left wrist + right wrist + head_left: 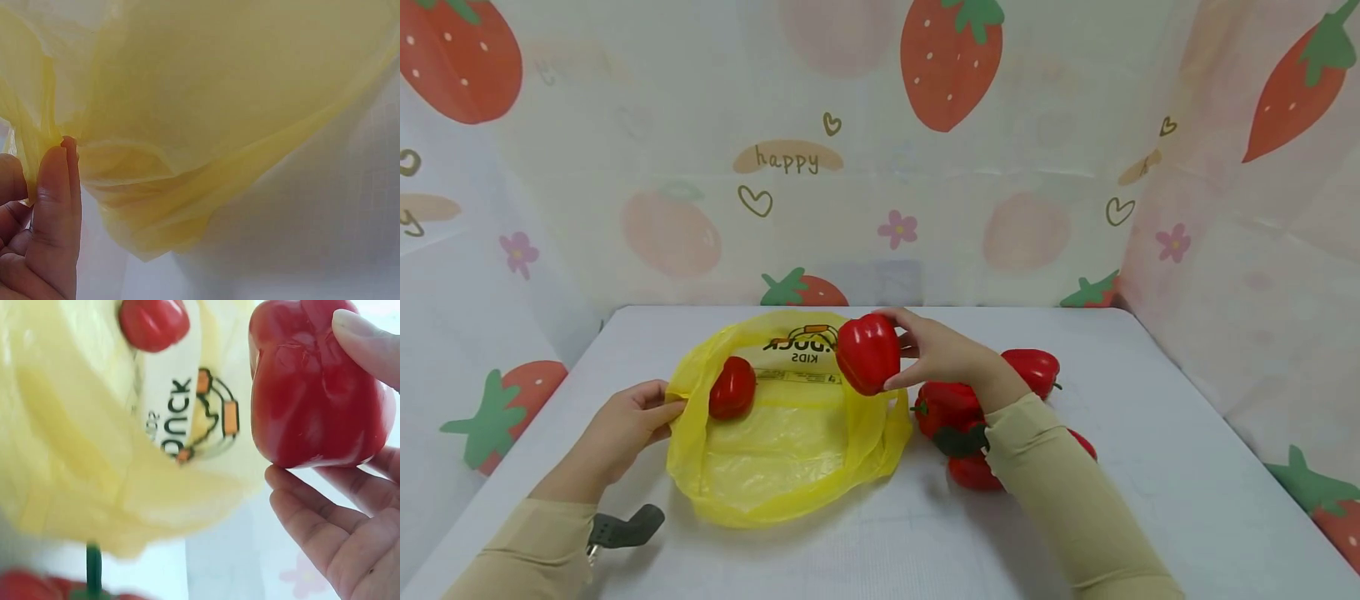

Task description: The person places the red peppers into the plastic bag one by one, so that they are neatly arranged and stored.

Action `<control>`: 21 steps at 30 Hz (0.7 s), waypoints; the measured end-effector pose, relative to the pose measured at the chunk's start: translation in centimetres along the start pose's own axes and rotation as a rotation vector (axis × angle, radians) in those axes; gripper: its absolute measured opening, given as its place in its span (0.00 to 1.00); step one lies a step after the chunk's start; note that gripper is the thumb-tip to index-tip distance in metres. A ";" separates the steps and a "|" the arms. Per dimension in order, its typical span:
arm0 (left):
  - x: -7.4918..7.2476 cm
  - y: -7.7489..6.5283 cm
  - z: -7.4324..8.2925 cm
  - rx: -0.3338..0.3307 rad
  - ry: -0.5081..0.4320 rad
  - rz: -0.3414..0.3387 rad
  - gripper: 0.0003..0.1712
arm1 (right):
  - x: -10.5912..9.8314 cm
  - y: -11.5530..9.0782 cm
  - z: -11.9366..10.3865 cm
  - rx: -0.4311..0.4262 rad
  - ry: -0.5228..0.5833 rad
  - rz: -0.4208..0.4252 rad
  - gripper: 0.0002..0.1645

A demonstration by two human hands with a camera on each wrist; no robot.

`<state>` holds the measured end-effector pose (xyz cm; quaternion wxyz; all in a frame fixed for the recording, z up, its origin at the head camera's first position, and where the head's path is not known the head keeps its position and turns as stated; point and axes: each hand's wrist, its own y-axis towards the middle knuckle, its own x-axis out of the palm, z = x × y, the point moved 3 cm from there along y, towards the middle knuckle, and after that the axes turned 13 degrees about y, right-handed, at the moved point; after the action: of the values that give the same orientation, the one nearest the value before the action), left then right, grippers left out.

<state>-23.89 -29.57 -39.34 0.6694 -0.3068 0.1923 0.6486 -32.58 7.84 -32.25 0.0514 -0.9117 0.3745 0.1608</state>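
A yellow plastic bag (775,467) lies on the table with its mouth spread toward me. My left hand (628,429) pinches the left edge of its rim between thumb and fingers, as the left wrist view also shows. One red bell pepper (733,388) rests inside the bag near that side. My right hand (936,350) grips another red bell pepper (868,354) between thumb and fingertips, raised at the bag's right side and overlapping it in the head view. In the right wrist view this held pepper (319,394) is large, with the bag's printed wall behind it.
Several more red bell peppers (950,407) sit on the white table (1157,467) to the right, partly hidden behind my right forearm. A dark strap-like piece (628,527) sticks out beside my left wrist. A strawberry-printed curtain (865,183) stands behind and along both sides.
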 end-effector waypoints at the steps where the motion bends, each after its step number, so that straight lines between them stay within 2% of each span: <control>1: 0.0 0.0 0.0 -0.001 0.001 0.000 0.28 | 0.3 0.4 -0.1 -0.003 -0.003 -0.012 0.51; 6: 0.1 -0.1 0.0 -0.012 0.014 0.004 0.28 | 2.0 2.1 -0.1 0.010 -0.024 -0.054 0.50; 11: 0.2 -0.2 0.0 -0.020 0.019 0.009 0.29 | 3.6 3.8 0.2 0.034 -0.084 -0.039 0.53; 17: 0.3 -0.3 -0.1 -0.019 0.017 0.005 0.29 | 5.7 5.4 0.5 0.055 -0.034 -0.021 0.52; 21: 0.2 -0.3 -0.1 -0.014 0.025 0.012 0.28 | 6.7 6.3 0.7 0.067 -0.049 0.003 0.52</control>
<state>-23.56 -29.46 -39.52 0.6607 -0.3184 0.1981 0.6502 -32.70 -0.96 -34.92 0.0911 -0.9048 0.3795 0.1705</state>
